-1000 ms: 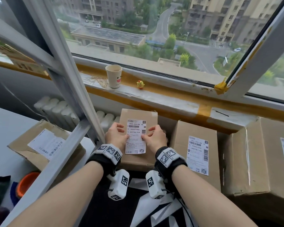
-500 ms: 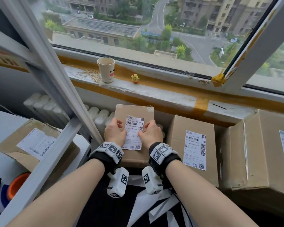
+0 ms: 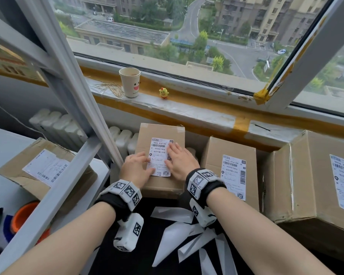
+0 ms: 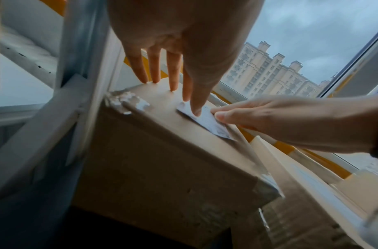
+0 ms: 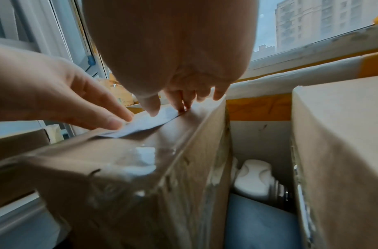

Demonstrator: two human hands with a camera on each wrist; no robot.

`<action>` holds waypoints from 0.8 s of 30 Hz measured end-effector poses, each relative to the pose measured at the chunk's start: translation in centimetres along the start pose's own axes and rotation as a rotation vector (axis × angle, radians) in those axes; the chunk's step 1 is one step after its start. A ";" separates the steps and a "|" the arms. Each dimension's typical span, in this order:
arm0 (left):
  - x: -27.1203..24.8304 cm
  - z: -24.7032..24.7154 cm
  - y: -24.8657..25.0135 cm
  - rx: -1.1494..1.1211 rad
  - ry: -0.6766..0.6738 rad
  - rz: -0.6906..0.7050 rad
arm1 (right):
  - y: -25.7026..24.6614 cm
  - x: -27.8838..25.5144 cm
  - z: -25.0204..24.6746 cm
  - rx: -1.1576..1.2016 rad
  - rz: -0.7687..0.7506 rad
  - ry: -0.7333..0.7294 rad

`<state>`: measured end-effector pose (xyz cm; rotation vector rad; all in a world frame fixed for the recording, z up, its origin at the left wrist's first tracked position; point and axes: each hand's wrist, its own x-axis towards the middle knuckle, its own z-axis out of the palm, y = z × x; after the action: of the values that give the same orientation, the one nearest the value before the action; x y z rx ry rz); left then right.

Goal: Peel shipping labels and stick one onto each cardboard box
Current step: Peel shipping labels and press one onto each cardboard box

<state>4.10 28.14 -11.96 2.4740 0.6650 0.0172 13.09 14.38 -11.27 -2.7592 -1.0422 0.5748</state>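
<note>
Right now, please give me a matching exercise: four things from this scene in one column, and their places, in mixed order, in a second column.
Things:
1. paper cup
2. toy chick
3. label
4. paper strips

Places:
A. under both hands, on the box
B. on the dark surface near the forearms
C. on the sill, beside the toothpicks
D. on the sill, right of the cup

Pairs: 1-C, 2-D, 3-A, 4-B
</note>
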 end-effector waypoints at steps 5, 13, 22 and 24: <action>-2.2 -0.5 -1.4 -0.049 -0.116 -0.014 | 0.2 0.9 -0.9 -0.010 0.062 -0.077; -2.9 -0.8 -2.1 -0.105 -0.207 0.039 | -3.4 4.6 -1.0 -0.016 -0.077 -0.153; -3.0 -0.7 -2.4 -0.107 -0.206 -0.019 | -4.9 2.5 -0.2 0.019 -0.106 -0.166; -3.1 -0.6 -2.3 -0.104 -0.211 -0.023 | -5.2 0.4 1.0 0.024 -0.136 -0.151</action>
<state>0.27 28.67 -12.24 2.3274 0.5864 -0.2100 9.83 18.55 -10.99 -2.6325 -1.2344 0.7788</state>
